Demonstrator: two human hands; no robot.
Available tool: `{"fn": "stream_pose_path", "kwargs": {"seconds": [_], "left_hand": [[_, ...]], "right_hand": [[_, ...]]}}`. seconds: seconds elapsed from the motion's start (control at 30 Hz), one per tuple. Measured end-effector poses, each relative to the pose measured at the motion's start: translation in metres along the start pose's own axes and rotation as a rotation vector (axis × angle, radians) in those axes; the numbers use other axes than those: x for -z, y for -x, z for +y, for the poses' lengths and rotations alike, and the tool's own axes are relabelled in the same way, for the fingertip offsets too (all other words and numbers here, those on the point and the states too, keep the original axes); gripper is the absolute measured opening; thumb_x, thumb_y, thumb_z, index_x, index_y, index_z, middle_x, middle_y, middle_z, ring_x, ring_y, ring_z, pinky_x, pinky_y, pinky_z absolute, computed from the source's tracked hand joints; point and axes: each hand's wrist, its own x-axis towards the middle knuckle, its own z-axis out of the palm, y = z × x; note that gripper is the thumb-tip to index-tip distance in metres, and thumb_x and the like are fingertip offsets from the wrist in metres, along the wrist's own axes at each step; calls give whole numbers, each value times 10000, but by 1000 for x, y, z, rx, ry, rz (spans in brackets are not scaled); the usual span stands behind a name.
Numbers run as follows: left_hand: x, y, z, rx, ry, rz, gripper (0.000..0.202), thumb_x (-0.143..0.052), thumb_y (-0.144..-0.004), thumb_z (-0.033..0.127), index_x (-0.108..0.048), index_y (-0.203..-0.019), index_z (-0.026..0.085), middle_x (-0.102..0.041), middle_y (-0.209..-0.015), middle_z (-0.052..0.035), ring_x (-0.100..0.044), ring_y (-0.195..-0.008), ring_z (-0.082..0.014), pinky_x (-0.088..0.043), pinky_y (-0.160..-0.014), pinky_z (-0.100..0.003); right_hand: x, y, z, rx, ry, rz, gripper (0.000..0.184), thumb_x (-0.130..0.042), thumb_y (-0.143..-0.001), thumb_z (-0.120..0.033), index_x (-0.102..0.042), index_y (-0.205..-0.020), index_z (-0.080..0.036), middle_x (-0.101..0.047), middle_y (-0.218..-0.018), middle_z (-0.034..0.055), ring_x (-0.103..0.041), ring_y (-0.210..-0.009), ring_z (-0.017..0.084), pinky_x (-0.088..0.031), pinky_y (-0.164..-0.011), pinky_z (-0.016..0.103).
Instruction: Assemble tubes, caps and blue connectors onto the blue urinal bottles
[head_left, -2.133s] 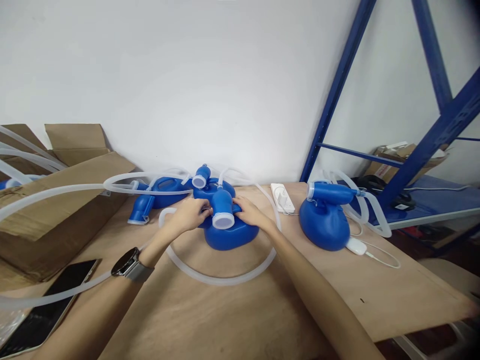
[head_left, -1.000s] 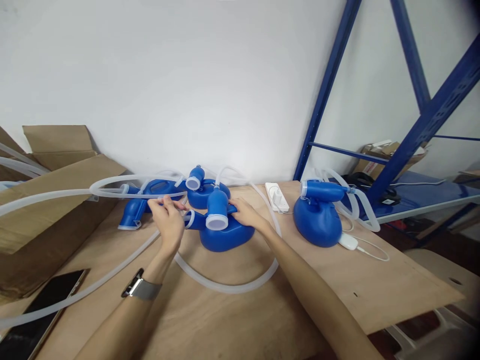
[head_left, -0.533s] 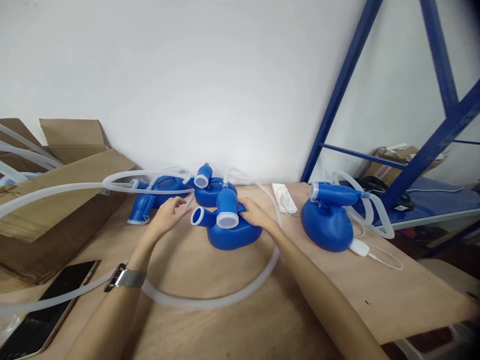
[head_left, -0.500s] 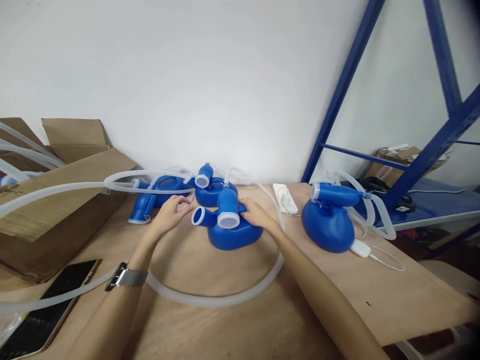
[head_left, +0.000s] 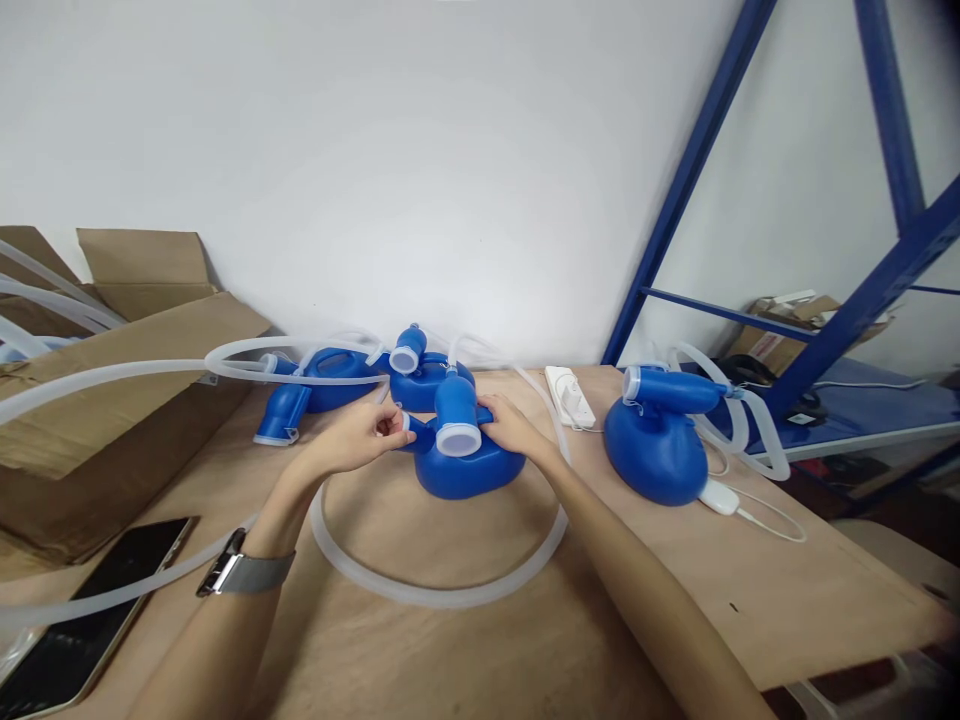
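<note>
Head view: left hand (head_left: 346, 437) pinches spout (head_left: 418, 435); right hand (head_left: 512, 425) holds blue container (head_left: 469, 473).

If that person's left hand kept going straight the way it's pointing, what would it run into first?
The left hand would meet the short blue side spout of the blue plastic container, apparently touching it already, though depth is hard to judge.

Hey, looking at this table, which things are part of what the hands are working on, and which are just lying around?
Being worked on:
the left hand pinching the side spout of the blue plastic container; the right hand on that container; the clear tube looped in front.

Just lying around:
the blue container on the right; the phone; the power strip; the cardboard box.
</note>
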Motion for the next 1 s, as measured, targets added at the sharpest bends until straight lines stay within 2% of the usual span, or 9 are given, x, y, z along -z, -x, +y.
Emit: {"fn": "stream_pose_path", "kwargs": {"seconds": [0.2,0.33,0.43,0.57,0.7,0.9,1.0], "left_hand": [[3,2,1,-51,43,-58,314,-575,-920,481,-527,-750,221,-489,-729,31,-461,-703,-162,-388,-648,-272],[7,2,2,-44,125,-118,328,-586,-916,492,-538,-743,218,-490,-737,27,-460,-719,-163,-412,-676,-274],[5,2,-3,-23,208,-83,349,-619,-882,525,-566,-739,212,-530,-745,10,-492,-737,-175,-447,-707,-291],[2,1,-9,18,251,16,462,-430,-951,616,-573,-790,207,-580,-806,-29,-535,-773,-194,-494,-763,-334],[7,1,-18,81,172,-52,464,-602,-849,655,-583,-740,204,-553,-748,-3,-508,-737,-185,-451,-705,-302],[11,5,-40,221,58,-180,456,-590,-797,657,-570,-657,224,-561,-629,-11,-541,-654,-205,-442,-649,-317],[12,6,-43,262,4,-183,363,-640,-732,591,-580,-687,236,-574,-612,-5,-564,-614,-215,-437,-611,-321]], "right_hand": [[1,0,0,14,-6,-12,532,-560,-705,-42,-734,-1180,-208,-755,-1179,76,-632,-1112,299,-480,-1034,435],[0,0,2,18,0,-16,518,-560,-708,-41,-737,-1169,-196,-752,-1197,91,-635,-1119,306,-472,-1043,446],[1,0,2,10,3,-19,491,-566,-711,-42,-746,-1142,-192,-756,-1183,99,-634,-1127,317,-474,-1042,456],[7,1,1,-7,-7,-22,467,-600,-717,-50,-761,-1129,-201,-764,-1193,86,-648,-1133,318,-487,-1040,443],[11,2,-1,-41,1,-10,471,-617,-744,-71,-758,-1175,-198,-767,-1219,86,-655,-1162,317,-491,-1049,434],[13,2,-10,-65,33,-12,480,-646,-776,-93,-756,-1227,-215,-768,-1243,96,-668,-1174,343,-513,-1036,444],[19,3,-13,-43,43,-30,512,-672,-796,-119,-726,-1297,-207,-757,-1271,110,-679,-1166,347,-521,-1035,453]]}}
